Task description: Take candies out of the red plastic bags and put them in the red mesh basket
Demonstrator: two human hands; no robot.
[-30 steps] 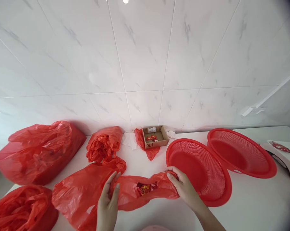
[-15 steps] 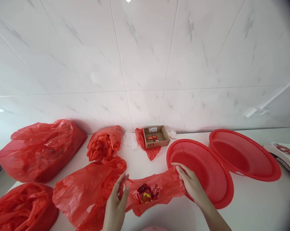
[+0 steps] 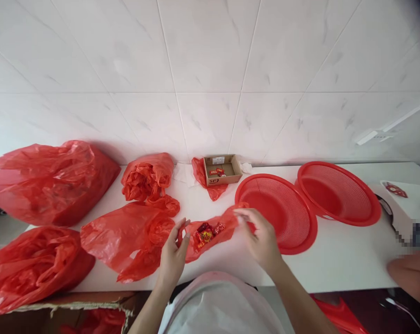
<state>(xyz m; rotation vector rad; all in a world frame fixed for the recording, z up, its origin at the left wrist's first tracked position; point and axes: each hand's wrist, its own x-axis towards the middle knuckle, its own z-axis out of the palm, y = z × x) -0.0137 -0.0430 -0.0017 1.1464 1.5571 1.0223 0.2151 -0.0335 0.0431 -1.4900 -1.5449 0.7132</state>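
A small, see-through red plastic bag [image 3: 192, 253] hangs between my hands, just above the front of the white table. Several wrapped sweets [image 3: 205, 235] in red, yellow and patterned wrappers show through it. My left hand [image 3: 174, 253] pinches the bag's left end between thumb and fingers. Bent fingers of my right hand [image 3: 261, 236] are at the bag's gathered right end; they are slightly blurred. Close by my left hand lies a larger crumpled red bag [image 3: 115, 236]. Behind my right hand stands a red perforated basket [image 3: 296, 208].
A cardboard box [image 3: 227, 179] with a few red packets stands by the wall. A second red basket [image 3: 356, 195] is at the right. Full red bags [image 3: 67, 181] crowd the left. Below the table edge is an open carton [image 3: 87, 305]. Someone's bare limb [image 3: 410, 273] shows at right.
My view has tilted down, showing my clothing and the carton. The bag, stretched wide before, is now drawn narrower, its right end gathered, and my right hand is closer to my left.
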